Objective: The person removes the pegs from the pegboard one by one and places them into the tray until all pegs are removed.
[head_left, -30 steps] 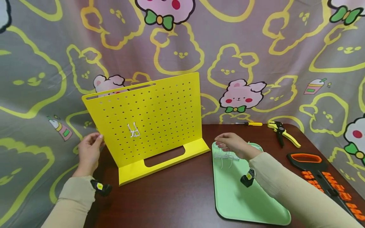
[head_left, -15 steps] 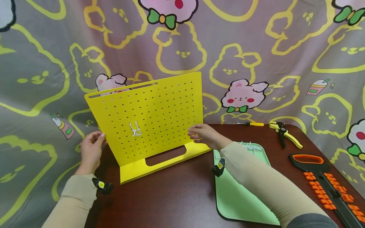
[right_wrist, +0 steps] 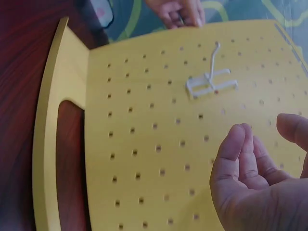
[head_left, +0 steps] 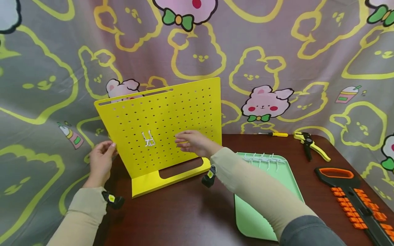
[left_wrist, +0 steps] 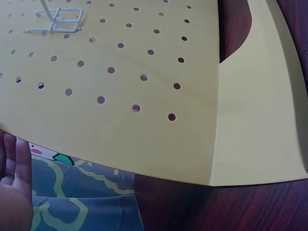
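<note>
A yellow pegboard stands on the table, with a white wire hook fitted in its left part. At the board's left edge my left hand pinches the rim, thumb at the front. My right hand is before the middle of the board, right of the hook. In the right wrist view the right hand holds nothing; its fingers bend loosely and the thumb stands apart. The same hook points outward there. Only part of the left hand shows in the left wrist view.
On the right lies a green tray with several white hooks at its far end. Behind it are a yellow screwdriver and wire strippers. A black tool with orange pieces lies at the far right. A patterned curtain hangs behind.
My right hand has moved left from over the tray to the front of the pegboard, uncovering the hooks there. My left hand has stayed at the board's edge. The whole view has shifted slightly.
</note>
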A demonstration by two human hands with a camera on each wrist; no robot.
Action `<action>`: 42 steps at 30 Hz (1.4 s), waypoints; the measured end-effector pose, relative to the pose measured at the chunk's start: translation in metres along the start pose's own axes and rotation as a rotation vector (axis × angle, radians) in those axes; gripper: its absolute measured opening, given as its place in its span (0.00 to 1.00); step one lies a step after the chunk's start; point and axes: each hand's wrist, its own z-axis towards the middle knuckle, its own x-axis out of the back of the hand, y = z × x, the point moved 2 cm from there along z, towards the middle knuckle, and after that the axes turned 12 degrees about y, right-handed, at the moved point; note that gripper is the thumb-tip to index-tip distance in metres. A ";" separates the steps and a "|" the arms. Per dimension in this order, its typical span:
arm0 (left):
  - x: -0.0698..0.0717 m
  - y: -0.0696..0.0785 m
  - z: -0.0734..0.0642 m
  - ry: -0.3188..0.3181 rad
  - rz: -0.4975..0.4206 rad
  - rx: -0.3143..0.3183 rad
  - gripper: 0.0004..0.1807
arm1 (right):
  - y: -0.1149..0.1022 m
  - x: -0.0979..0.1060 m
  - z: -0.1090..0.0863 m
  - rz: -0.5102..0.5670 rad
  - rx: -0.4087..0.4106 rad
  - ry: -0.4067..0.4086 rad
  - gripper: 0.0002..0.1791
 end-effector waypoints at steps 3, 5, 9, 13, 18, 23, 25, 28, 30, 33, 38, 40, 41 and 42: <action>-0.001 0.002 0.000 0.002 -0.015 0.005 0.05 | -0.002 -0.014 0.003 0.025 -0.004 0.000 0.21; -0.001 0.002 0.000 0.000 -0.010 0.003 0.05 | -0.003 -0.022 0.004 0.048 -0.013 0.001 0.20; -0.001 0.002 -0.001 -0.006 0.000 0.004 0.07 | 0.000 -0.037 0.008 0.079 -0.025 0.004 0.19; 0.001 0.001 -0.002 -0.006 0.004 0.019 0.06 | 0.005 -0.052 0.010 0.107 -0.048 0.002 0.18; 0.004 0.000 -0.002 0.006 0.004 0.019 0.04 | 0.011 -0.069 0.012 0.144 -0.054 -0.002 0.16; 0.005 0.001 0.000 0.006 0.025 0.008 0.06 | 0.011 -0.082 0.013 0.157 -0.060 -0.002 0.14; 0.003 0.000 0.001 -0.002 0.028 0.008 0.07 | 0.012 -0.084 0.012 0.174 -0.072 0.002 0.13; 0.000 0.000 0.001 -0.003 0.020 0.006 0.06 | 0.012 -0.087 0.011 0.204 -0.084 -0.009 0.14; 0.000 0.000 0.002 -0.006 0.018 0.006 0.06 | 0.012 -0.091 0.011 0.221 -0.091 -0.018 0.16; 0.000 0.000 0.001 -0.008 0.007 0.015 0.05 | 0.012 -0.097 0.011 0.233 -0.092 -0.027 0.17; 0.001 0.001 0.000 -0.018 0.011 0.017 0.05 | 0.013 -0.105 0.013 0.268 -0.074 0.000 0.11; 0.001 0.002 0.000 -0.018 0.022 0.015 0.04 | 0.014 -0.107 0.014 0.280 -0.067 0.017 0.09; 0.001 0.002 0.000 -0.016 0.027 0.014 0.04 | 0.014 -0.108 0.014 0.286 -0.066 0.025 0.09; 0.001 0.002 0.000 -0.015 0.036 0.010 0.04 | 0.015 -0.109 0.014 0.290 -0.066 0.033 0.09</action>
